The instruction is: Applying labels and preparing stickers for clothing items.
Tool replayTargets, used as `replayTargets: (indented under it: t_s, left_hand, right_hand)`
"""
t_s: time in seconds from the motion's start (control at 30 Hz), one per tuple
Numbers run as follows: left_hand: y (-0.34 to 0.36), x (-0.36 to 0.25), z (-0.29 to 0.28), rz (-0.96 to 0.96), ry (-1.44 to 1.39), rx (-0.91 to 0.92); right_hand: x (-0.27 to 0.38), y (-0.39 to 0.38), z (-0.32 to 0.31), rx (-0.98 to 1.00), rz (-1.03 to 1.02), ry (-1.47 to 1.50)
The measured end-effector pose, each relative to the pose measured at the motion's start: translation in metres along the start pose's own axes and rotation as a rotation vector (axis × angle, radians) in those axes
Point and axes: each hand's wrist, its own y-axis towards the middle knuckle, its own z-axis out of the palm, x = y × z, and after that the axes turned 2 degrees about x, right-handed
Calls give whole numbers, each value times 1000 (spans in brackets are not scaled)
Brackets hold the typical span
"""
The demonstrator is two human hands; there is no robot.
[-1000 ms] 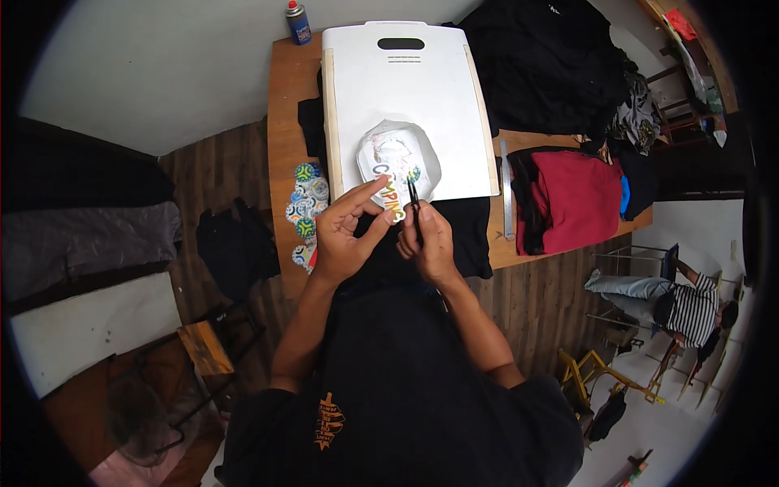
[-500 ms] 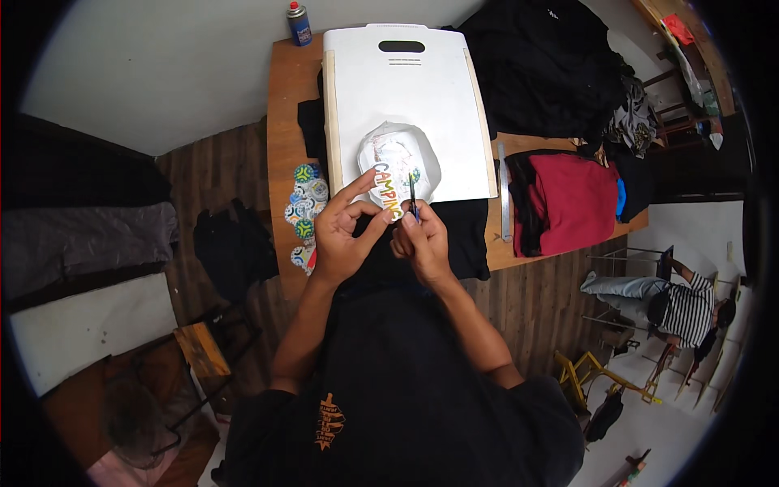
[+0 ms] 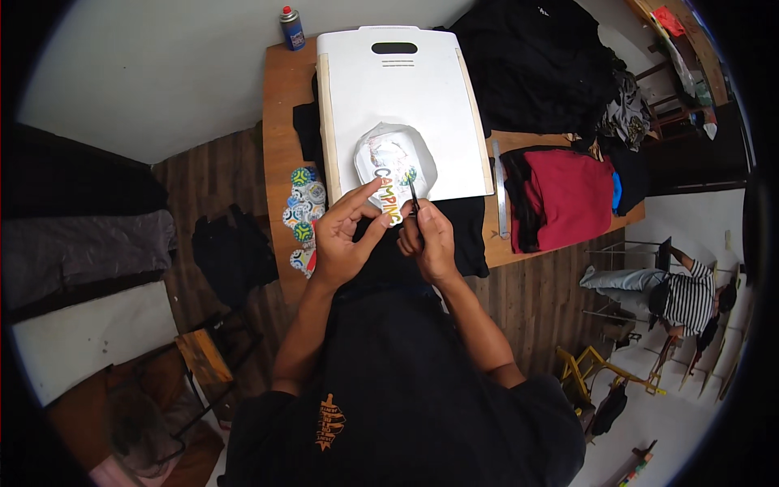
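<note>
My left hand (image 3: 342,237) pinches the lower end of a printed cut-out strip (image 3: 385,185) with colourful lettering between thumb and fingers. Closed around the handles of small dark scissors (image 3: 415,195), my right hand (image 3: 432,245) keeps the blades pointing away from me along the strip's right edge. Whether the blades touch the strip I cannot tell. Beneath both lies a white many-sided bowl (image 3: 427,172) with paper scraps inside. It rests on the near part of a white board (image 3: 398,93) with a handle slot.
Round patterned stickers (image 3: 302,213) lie on the wooden table (image 3: 286,97) at left, below a spray can (image 3: 292,29). A metal ruler (image 3: 500,199) and folded red cloth (image 3: 568,199) are at right, black garments (image 3: 535,69) beyond. Another person (image 3: 686,300) stands far right.
The scissors and my right hand have shifted slightly right relative to the strip, and the blades now lean a little more. My left hand keeps its hold. The whole view has drifted slightly.
</note>
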Motion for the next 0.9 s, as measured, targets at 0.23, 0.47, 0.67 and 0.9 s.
replayTargets:
  t_s: [0.23,0.47,0.67,0.9]
  left_hand:
    - [-1,1,-2,26,-15,46]
    - [-3,1,-3,-4,-39,23]
    - [-3,2,-3,-5,-7,36]
    - [-4,2,-4,5,9,41]
  right_hand:
    - [-1,1,13,-1,-10,172]
    - [-8,4,12,9,-31,58]
    - [-7,4,14,3,-34,48]
    - [-7,4,16,1,-44,45]
